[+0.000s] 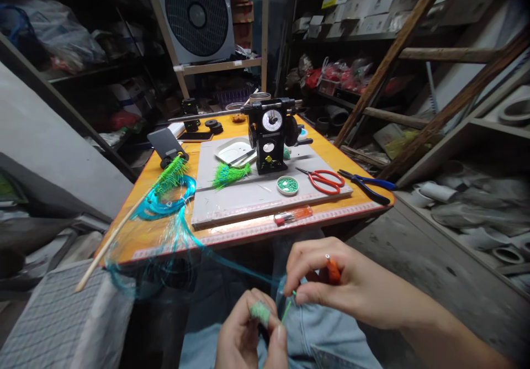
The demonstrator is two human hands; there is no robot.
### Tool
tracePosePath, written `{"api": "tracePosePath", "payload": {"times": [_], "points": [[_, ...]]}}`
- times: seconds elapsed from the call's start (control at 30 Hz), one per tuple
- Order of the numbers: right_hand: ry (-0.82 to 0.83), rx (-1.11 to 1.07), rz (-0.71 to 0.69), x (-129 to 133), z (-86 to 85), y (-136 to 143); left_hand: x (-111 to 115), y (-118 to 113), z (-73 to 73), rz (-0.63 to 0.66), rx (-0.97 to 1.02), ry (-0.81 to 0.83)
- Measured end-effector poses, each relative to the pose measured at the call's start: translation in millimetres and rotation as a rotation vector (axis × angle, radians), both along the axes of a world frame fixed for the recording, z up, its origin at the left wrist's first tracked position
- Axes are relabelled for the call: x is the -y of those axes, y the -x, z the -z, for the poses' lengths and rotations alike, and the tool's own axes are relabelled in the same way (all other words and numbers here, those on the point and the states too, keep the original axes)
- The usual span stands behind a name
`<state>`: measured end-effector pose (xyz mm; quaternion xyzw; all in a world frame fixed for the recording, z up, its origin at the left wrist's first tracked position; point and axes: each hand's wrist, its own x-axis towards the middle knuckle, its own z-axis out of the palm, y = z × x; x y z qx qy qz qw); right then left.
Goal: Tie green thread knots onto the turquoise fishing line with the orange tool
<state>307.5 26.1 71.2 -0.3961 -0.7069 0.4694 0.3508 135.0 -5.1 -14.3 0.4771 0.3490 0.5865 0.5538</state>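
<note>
My left hand (253, 333) is closed above the lap, with a fuzzy pale green piece (260, 312) between its fingers. A thin green strand (286, 311) rises from that hand toward my right hand (327, 280). The right thumb and forefinger pinch a small green tip, and an orange-handled tool (333, 271) is tucked in the same palm. Teal line (240, 268) runs from a blue coil (176, 200) on the orange table (128, 231) to the right fingertips.
On the grey board (215, 209) stand a black winding machine (271, 137), a dish of green beads (287, 185), a green bristly bundle (232, 174) and red scissors (325, 181). Blue pliers (366, 184) lie at the right. A stick (111, 238) overhangs the left edge.
</note>
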Motion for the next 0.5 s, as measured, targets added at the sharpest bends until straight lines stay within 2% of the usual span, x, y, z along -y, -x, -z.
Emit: {"api": "tracePosePath", "payload": {"times": [0.27, 0.5], "points": [[-0.03, 0.101, -0.073, -0.2, -6.9, 3.7, -0.3, -0.6, 0.2, -0.016, -0.033, -0.024], [-0.095, 0.258, -0.107, -0.8, -6.9, 2.9, -3.1, 3.9, -4.1, 0.026, -0.028, 0.035]]}}
